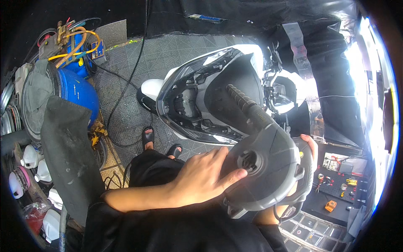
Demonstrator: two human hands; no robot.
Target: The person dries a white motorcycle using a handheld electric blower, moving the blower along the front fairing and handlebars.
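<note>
A black blower [261, 176] with a round fan housing and a ribbed nozzle [241, 96] is held in front of my chest. My left hand [204, 171] lies against the near side of the housing, its thumb by the round air intake [250, 160]. My right hand [310, 148] grips the blower's handle from the far side; most of it is hidden behind the housing. Beyond the nozzle stands a white and black motor scooter [189, 107], its front end towards the left. The nozzle overlaps the scooter's dark front panel [234, 74] in view; whether they touch, I cannot tell.
At the left are a blue drum [78, 94], a compressor with yellow hoses [75, 47] and several white jugs [52, 225]. A black cable [129, 78] crosses the grey tile floor [126, 104]. To the right are a tool pegboard [337, 184] and a compartment tray [311, 230].
</note>
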